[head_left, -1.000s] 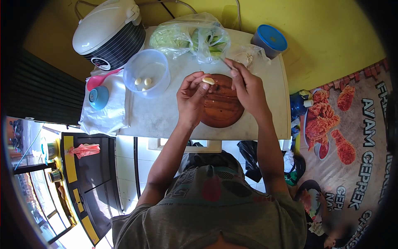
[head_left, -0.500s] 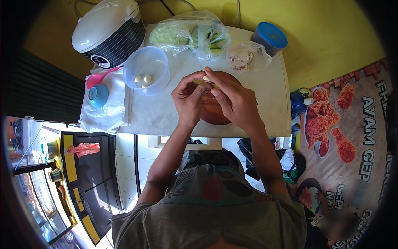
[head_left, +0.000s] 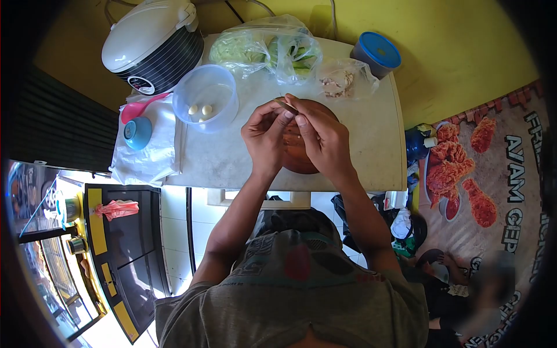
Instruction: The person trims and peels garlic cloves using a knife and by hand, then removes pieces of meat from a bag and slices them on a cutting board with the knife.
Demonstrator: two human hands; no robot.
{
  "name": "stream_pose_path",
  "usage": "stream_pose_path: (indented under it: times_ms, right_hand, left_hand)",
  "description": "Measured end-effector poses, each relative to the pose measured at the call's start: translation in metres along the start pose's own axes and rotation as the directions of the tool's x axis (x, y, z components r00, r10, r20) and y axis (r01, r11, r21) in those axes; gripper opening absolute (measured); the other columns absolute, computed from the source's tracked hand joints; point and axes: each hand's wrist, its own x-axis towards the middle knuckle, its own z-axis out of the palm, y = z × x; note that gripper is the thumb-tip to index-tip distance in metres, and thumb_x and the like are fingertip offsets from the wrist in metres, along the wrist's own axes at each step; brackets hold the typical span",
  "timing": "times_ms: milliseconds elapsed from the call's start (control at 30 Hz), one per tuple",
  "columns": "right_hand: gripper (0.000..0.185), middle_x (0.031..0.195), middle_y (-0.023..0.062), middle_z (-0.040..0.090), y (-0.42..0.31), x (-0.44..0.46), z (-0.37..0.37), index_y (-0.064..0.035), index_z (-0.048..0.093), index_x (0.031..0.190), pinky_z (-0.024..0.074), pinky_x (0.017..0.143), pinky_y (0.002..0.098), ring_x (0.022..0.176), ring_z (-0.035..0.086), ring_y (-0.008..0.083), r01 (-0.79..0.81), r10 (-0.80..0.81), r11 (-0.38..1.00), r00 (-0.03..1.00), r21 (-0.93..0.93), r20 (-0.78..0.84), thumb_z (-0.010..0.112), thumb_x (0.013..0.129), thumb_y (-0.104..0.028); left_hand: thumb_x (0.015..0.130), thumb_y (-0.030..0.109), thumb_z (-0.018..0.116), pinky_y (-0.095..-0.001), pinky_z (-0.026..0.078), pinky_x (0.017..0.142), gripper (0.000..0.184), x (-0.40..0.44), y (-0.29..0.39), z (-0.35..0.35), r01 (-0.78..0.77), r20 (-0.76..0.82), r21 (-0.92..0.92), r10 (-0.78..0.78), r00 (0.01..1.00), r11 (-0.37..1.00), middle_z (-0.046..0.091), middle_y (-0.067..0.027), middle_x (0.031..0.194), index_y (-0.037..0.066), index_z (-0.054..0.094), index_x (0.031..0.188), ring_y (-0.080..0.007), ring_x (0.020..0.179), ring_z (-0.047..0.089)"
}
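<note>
My left hand [head_left: 265, 130] and my right hand [head_left: 326, 134] meet fingertip to fingertip over a round reddish-brown board or dish [head_left: 299, 152]. Pinched between them is a thin, dark, blade-like strip, apparently a small knife [head_left: 286, 107], slanting from my left index finger to my right thumb. My left fingers are closed; the pale garlic clove they pinch is mostly hidden. Left of my hands, a translucent plastic bowl [head_left: 231, 110] holds a few peeled garlic cloves [head_left: 206, 109]. Beyond my right hand lies a clear bag of small pale pieces [head_left: 337, 85], probably unpeeled garlic.
A rice cooker [head_left: 154, 49] stands at the back left. Near it are a pink spoon [head_left: 134, 111] and an upturned blue cup [head_left: 138, 133] on white plastic. Bagged green vegetables [head_left: 267, 51] and a blue-lidded tub [head_left: 378, 52] line the back. Another person [head_left: 481, 301] is at lower right.
The pale clove between my fingertips has dropped from sight, and the dark strip now shows on top. My right hand has shifted slightly left, closer to my left hand.
</note>
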Motion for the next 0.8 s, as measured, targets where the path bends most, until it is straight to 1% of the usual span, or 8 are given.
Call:
stream_pose_path:
  times_ms: [33,100,200,433,533,600,733,800]
  right_hand:
    - [0.033,0.084,0.0106,0.068,-0.003,0.001,-0.002,-0.0145,0.061,0.128,0.0478,0.056,0.0298,0.063,0.063,0.0183,0.003,-0.003,1.0,1.0,0.0,-0.004,0.056,0.095,-0.017]
    - [0.03,0.09,0.0118,0.07,-0.014,0.001,-0.009,-0.0078,0.062,0.125,0.048,0.06,0.0287,0.066,0.064,0.0145,-0.33,0.304,0.908,0.943,0.258,0.134,0.053,0.098,-0.018]
    - [0.03,0.092,0.0128,0.071,-0.011,0.001,-0.013,-0.0035,0.062,0.124,0.0472,0.063,0.0277,0.068,0.063,0.0121,-0.441,0.394,0.863,0.893,0.245,0.218,0.05,0.1,-0.019]
    - [0.032,0.066,0.0031,0.058,-0.01,0.001,-0.011,-0.0045,0.062,0.125,0.0386,0.052,0.0226,0.056,0.05,0.0058,-0.436,0.388,0.821,0.9,0.368,0.199,0.051,0.1,-0.023]
    - [0.037,0.061,-0.003,0.046,-0.012,0.004,-0.017,-0.0049,0.06,0.127,0.0316,0.047,0.0199,0.05,0.039,0.0026,-0.537,0.467,0.672,0.842,0.511,0.271,0.047,0.102,-0.029]
    - [0.043,0.06,-0.005,0.044,-0.015,0.006,-0.023,-0.0048,0.056,0.131,0.0286,0.047,0.0187,0.049,0.034,0.0021,-0.672,0.574,0.283,0.69,0.685,0.44,0.042,0.103,-0.034]
    - [0.046,0.06,-0.0052,0.043,-0.01,0.007,-0.028,-0.0064,0.053,0.135,0.0269,0.047,0.0189,0.049,0.031,0.0012,-0.653,0.575,0.31,0.707,0.691,0.411,0.04,0.103,-0.038]
    - [0.046,0.064,-0.0048,0.047,-0.008,0.008,-0.028,-0.0059,0.05,0.137,0.0306,0.049,0.0191,0.052,0.036,0.002,-0.606,0.539,0.577,0.786,0.547,0.303,0.045,0.102,-0.035]
  left_hand:
    - [0.087,-0.006,0.063,-0.0273,0.053,0.083,0.019,0.001,0.0,0.001,0.013,-0.01,-0.047,-0.014,1.0,0.999,0.068,-0.0117,0.101,-0.005,0.063,0.106,-0.0144,0.091,0.064]
    - [0.085,-0.009,0.064,-0.0279,0.054,0.083,0.02,0.001,0.001,0.0,0.023,-0.018,-0.093,-0.025,1.0,0.995,0.068,-0.013,0.098,-0.007,0.063,0.105,-0.0154,0.09,0.065]
    - [0.085,-0.008,0.065,-0.0281,0.054,0.084,0.02,0.003,0.002,-0.002,0.051,0.005,-0.082,-0.05,0.999,0.995,0.068,-0.0134,0.098,-0.007,0.063,0.106,-0.0161,0.09,0.065]
    - [0.09,-0.002,0.062,-0.0275,0.054,0.083,0.02,0.005,0.0,-0.002,0.052,0.046,-0.107,-0.047,0.998,0.993,0.067,-0.0116,0.104,-0.004,0.062,0.109,-0.0154,0.094,0.064]
    - [0.09,-0.002,0.061,-0.0278,0.055,0.083,0.02,0.004,0.001,-0.002,0.085,0.07,-0.153,-0.075,0.995,0.985,0.066,-0.0124,0.107,-0.003,0.061,0.111,-0.0164,0.095,0.064]
    - [0.091,-0.002,0.06,-0.0278,0.055,0.083,0.021,0.005,0.003,-0.002,0.111,0.093,-0.178,-0.095,0.991,0.978,0.066,-0.0128,0.109,-0.002,0.061,0.111,-0.0167,0.095,0.064]
    - [0.09,-0.003,0.061,-0.0285,0.056,0.082,0.021,0.006,0.003,-0.003,0.192,0.051,-0.324,-0.185,0.981,0.927,0.065,-0.015,0.111,-0.002,0.06,0.111,-0.017,0.095,0.065]
    - [0.089,-0.004,0.061,-0.0292,0.056,0.082,0.021,0.008,0.0,-0.002,0.194,0.03,-0.366,-0.197,0.98,0.91,0.065,-0.0168,0.111,-0.004,0.06,0.11,-0.0177,0.094,0.066]
